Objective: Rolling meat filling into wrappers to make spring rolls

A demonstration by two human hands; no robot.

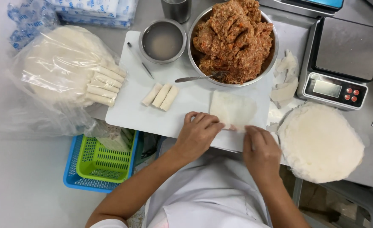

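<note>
My left hand (198,131) and my right hand (260,148) rest at the near edge of a thin white wrapper sheet (233,109), fingers curled over its folded lower edge. The wrapper lies on a white cutting board (127,112). Three finished white rolls (160,96) lie side by side on the board to the left. A steel bowl (193,52) of orange-brown minced filling (233,38) stands behind the wrapper, with a spoon (197,78) leaning in it.
A round stack of wrappers (319,141) lies right of my hands. A digital scale (340,63) stands behind it. A small steel bowl of cloudy liquid (162,41) and a plastic bag with wrappers and rolls (68,67) are to the left. Stacked green and blue baskets (97,162) sit below.
</note>
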